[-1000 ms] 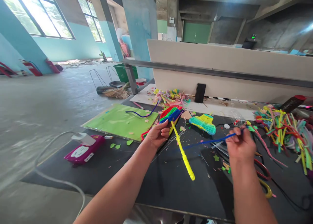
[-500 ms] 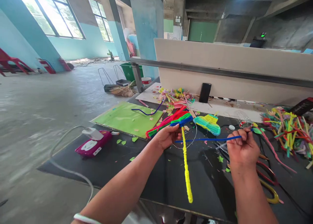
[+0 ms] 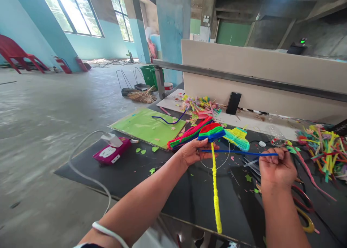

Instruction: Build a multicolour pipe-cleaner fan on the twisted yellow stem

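Chenille piece point(image 3: 210, 132), striped red, green and blue across its broad top: held in the air above the dark tabletop point(image 3: 173, 193), in front of the wearer. Gripped at its blue lower edge by left hand point(image 3: 194, 152), between thumb and fingers. Points its striped top upward and away from the wearer, with yellow stem point(image 3: 215, 186) hanging below. Runs nearly upright in view along its long axis, tilting just slightly, with lower tip a little rightward and seen close to the table's front edge.

Gripping blue stem point(image 3: 241, 153) near its right end with right hand point(image 3: 278, 168), fingers curled. Stretches almost level between both hands, roughly square to yellow stem and crossing near its upper part. Reaches the left fingers at its other end; cannot tell whether pinched there too.

Just left of the striped top: bundle of red, green and blue stems point(image 3: 191, 135). To the right, on the tabletop: yellow-and-turquoise piece point(image 3: 238, 139). Farther right: heap of mixed stems point(image 3: 322, 152).
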The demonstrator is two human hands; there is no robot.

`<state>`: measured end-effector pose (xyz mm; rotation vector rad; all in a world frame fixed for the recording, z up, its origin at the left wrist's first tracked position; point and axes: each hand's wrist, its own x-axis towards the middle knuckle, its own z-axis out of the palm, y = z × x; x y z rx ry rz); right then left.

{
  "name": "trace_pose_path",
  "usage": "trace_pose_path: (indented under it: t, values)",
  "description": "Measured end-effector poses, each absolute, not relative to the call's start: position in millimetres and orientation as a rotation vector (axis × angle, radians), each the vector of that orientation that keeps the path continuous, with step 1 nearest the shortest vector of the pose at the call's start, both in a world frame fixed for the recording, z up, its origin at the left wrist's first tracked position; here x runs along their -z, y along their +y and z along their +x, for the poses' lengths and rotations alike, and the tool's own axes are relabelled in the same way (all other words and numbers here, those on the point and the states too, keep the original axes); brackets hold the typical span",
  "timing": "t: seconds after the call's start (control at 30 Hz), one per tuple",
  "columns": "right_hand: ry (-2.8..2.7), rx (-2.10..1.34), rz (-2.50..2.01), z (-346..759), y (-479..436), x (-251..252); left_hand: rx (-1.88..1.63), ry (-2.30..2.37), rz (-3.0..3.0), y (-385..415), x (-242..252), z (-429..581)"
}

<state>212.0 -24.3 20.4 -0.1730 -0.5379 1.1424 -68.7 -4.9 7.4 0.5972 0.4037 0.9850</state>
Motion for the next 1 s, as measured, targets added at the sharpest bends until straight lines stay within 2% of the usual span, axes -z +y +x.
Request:
trace_pose_path:
  t: [0.3, 0.53, 0.77, 1.0]
  values:
    - [-0.851, -0.881, -0.676, 155, -26, -7, -0.948, 0.292, 0.559, -4, -11, -71]
    - [-0.538, -1.207, -0.595, 175, -12, 5, -0.949, 0.379, 0.520, 3, -1, -70]
    - [-0.833, -1.227, -0.757, 136, -26, 2, -0.845, 0.373, 0.511, 7, 7, -67]
    - [-0.781, -1.594, -0.915, 132, -23, 14, -0.672, 0.383, 0.614, -2, 7, -60]
